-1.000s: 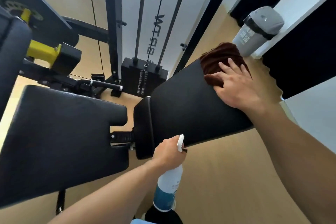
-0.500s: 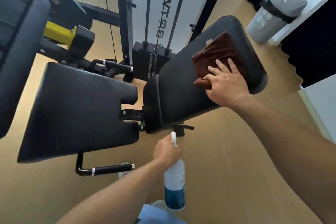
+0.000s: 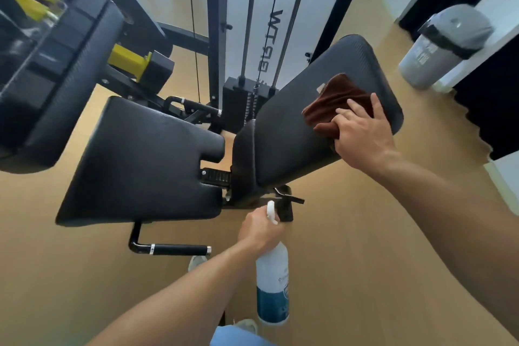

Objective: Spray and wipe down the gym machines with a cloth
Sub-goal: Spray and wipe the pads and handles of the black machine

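A black padded bench fills the middle of the view: its seat pad (image 3: 146,160) lies at the left and its back pad (image 3: 303,121) slopes up to the right. My right hand (image 3: 362,132) presses a brown cloth (image 3: 334,104) against the upper part of the back pad, with its fingers spread over the cloth. My left hand (image 3: 261,229) grips the neck of a white spray bottle (image 3: 272,284) with a blue label, which hangs below the bench's hinge.
A cable machine with a weight stack (image 3: 247,95) stands behind the bench. Another black pad with yellow parts (image 3: 56,64) is at the upper left. A grey bin (image 3: 441,45) stands at the upper right. A black handle bar (image 3: 174,248) juts out under the seat. The floor is wood.
My right hand has drawn the cloth down from the top edge of the back pad toward its middle. The view has pulled back and tilted. The bottle has stayed low in my left hand.
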